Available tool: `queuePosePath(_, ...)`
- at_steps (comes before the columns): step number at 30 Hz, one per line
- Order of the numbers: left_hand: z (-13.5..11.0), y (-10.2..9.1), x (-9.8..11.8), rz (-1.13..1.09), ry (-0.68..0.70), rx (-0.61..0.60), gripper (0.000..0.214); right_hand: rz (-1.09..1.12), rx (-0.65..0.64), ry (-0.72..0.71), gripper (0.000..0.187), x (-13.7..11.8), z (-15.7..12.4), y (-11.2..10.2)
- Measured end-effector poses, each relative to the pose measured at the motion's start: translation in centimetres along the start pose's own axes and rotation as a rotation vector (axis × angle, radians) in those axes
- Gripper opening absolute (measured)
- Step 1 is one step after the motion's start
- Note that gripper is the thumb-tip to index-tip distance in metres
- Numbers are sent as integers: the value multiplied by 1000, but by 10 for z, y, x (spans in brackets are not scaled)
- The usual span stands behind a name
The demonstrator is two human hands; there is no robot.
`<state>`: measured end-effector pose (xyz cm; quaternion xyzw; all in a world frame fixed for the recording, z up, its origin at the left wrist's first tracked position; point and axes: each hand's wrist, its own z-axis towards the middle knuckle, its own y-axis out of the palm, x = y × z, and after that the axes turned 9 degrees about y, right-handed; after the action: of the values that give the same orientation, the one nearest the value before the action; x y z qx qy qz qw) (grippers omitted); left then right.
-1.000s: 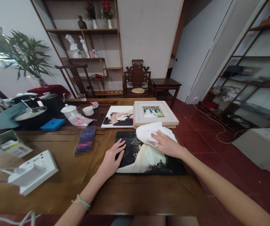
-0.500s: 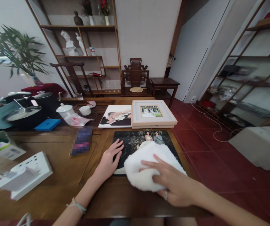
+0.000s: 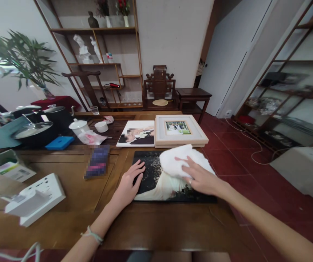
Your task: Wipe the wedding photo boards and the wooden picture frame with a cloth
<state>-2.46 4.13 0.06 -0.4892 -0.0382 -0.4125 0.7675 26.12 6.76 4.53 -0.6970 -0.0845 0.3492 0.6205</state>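
Observation:
A dark photo panel [image 3: 151, 182] with a pale wedding gown in its picture lies flat on the wooden table. My left hand [image 3: 131, 178] rests on the panel's left edge, fingers stretched out and a little apart. Under my right hand [image 3: 200, 174] is a white fluffy cloth [image 3: 183, 156], bunched over the upper right part of the panel and hiding the people pictured there. My right fingers press into the cloth and grip it.
Behind the panel lie a white photo print [image 3: 137, 140] and a pale wooden picture frame [image 3: 200, 138]. Leftward are a power strip [image 3: 54, 193], a blurred-out phone-like object [image 3: 98, 162], a blue box [image 3: 60, 142], a white teapot [image 3: 79, 126] and a lidded pan [image 3: 33, 133].
My right hand has slid the cloth away from me, up the panel, uncovering the gown and lower edge. My left hand stays on the left edge. The view has shifted slightly.

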Motion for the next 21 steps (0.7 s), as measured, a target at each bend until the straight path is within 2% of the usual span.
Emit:
queuePosePath(2,0,0,0,8,-4,-2,27,18,-49,-92,20,-22,-21,6)
queuePosePath(5,1,0,-1,18,7,-4,27,69,-147,-194,26,-52,-50,12)
queuePosePath(8,1,0,-2,22,17,-12,26,111,-200,-227,30,-61,-59,12)
queuePosePath(10,1,0,-2,21,19,-20,26,123,-190,-183,26,-54,-52,8)
queuePosePath(13,1,-1,-2,16,15,-25,26,111,-156,-50,22,-29,-28,0)
queuePosePath(18,1,-2,0,8,6,-18,27,87,-36,197,40,19,11,-7)
queuePosePath(21,0,-2,0,12,-1,-24,27,42,35,234,36,31,16,-6)
